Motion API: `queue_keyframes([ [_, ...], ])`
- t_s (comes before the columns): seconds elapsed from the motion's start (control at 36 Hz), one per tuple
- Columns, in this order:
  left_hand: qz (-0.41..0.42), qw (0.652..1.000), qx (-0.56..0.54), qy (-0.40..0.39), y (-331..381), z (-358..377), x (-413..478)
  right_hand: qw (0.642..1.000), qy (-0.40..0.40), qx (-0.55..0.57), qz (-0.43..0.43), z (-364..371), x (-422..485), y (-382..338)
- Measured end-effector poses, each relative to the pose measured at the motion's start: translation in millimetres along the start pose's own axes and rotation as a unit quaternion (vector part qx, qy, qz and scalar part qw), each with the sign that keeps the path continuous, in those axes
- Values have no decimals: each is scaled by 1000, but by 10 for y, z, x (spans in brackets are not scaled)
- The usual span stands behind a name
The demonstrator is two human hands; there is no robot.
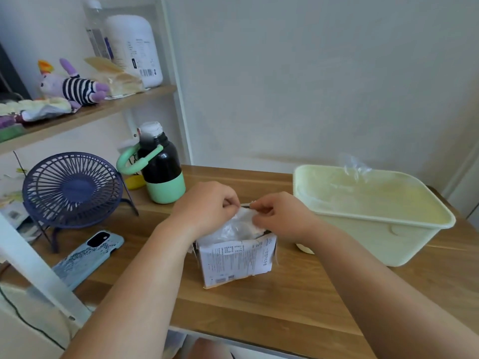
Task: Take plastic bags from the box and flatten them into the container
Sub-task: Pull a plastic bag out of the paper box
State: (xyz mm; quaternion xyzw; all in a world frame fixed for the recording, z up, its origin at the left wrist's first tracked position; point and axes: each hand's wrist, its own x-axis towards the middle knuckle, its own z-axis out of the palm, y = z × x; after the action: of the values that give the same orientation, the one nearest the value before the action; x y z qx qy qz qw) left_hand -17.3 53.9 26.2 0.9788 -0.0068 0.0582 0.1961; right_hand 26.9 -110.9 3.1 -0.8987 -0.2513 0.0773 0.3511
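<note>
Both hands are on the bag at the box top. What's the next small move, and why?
Probably lift straight up to draw the plastic bag clear of the box. The left hand and right hand both pinch its crumpled top edge, but its lower part seems to sit inside the box, and the container waits to the right.

A navy desk fan point(72, 190), a phone point(88, 257) (face down) and a black-and-green bottle point(160, 167) stand on the wooden table point(259, 307).
</note>
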Motion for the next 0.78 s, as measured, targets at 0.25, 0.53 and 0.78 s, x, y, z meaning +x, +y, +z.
queue_keyframes([
  [0.25, 90, 991, -59, 73, 38, 102, 65, 999, 7, 30, -35, 42, 58, 24],
  [0.53, -10, 970, -240, 40, -59, 171, -36, 985, -2, 171, 17, -7, 5, -30],
  [0.78, -68, 972, -227, -7, -2, 155, -74, 888, 189, 418, 35, -160, 37, -35],
])
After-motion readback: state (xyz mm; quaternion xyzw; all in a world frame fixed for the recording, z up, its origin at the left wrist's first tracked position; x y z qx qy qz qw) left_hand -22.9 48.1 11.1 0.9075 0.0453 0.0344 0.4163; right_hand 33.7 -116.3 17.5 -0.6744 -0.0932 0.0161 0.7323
